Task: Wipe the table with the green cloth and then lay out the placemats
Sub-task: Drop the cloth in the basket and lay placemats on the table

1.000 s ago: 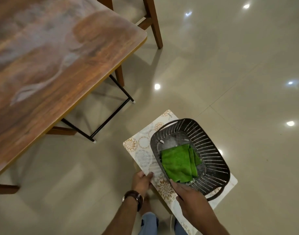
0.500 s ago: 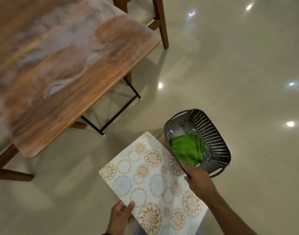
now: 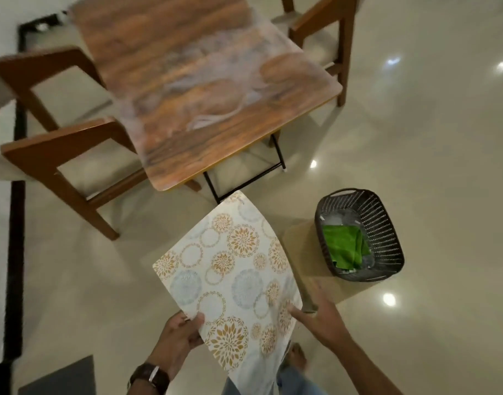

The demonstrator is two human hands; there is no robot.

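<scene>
My left hand (image 3: 179, 334) pinches the near left corner of a floral placemat (image 3: 233, 275), thumb on top, and holds it up over the floor in front of me. My right hand (image 3: 320, 317) is at the mat's right edge with its fingers stretched out, touching the mat or just beside it. The green cloth (image 3: 344, 246) lies folded inside a dark perforated basket (image 3: 387, 240) to the right, apart from both hands. The wooden table (image 3: 204, 89) stands ahead, its top marked with pale wipe streaks.
The basket stands on a low beige stool (image 3: 300, 243). Two wooden chairs (image 3: 59, 155) flank the table's left side and another chair (image 3: 327, 32) stands at its far right. A dark floor mat (image 3: 59, 377) lies at the bottom left. Glossy tiled floor surrounds everything.
The placemat came out from under the basket and swung left. My right hand let go of the basket, which now stands on the stool. My view turned left, showing the chairs.
</scene>
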